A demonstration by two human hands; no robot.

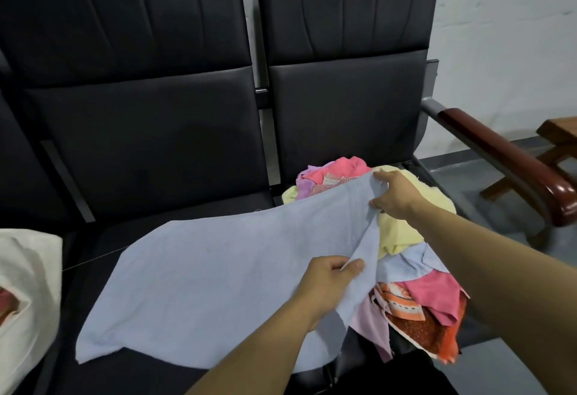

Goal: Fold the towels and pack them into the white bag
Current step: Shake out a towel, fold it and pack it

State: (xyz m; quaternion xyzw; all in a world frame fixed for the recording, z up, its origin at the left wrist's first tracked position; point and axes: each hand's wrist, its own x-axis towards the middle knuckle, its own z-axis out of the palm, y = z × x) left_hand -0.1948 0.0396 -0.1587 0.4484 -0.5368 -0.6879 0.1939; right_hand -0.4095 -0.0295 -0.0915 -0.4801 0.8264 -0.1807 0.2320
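A pale blue towel (218,276) lies spread across the seat of a black bench (150,132), its long side running from the lower left up toward the right. The left hand (327,282) pinches the near right corner of the towel, thumb on top and fingers curled beneath the cloth, lifting that corner a little off the seat. The right hand (395,193) grips the far right corner — fingers closed on the edge, the fabric pulled up into a ridge between the two hands.

Behind and beside the right edge of the blue towel sits a loose pile of towels (415,273) on the next seat: a yellow one (402,232) just under the right wrist, pink and lilac ones at the back, and pink, orange patterned and lilac cloths hanging over the seat's front edge. The blue towel overlaps the pile's left side.

At the left edge of the view stands the white bag (28,294), its mouth open toward the camera, with something reddish inside that is too cut off to identify. It is well apart from the hands.

A dark red wooden armrest (512,163) ends the bench on the right — beyond it, part of a wooden stool (559,135) stands on the grey floor.
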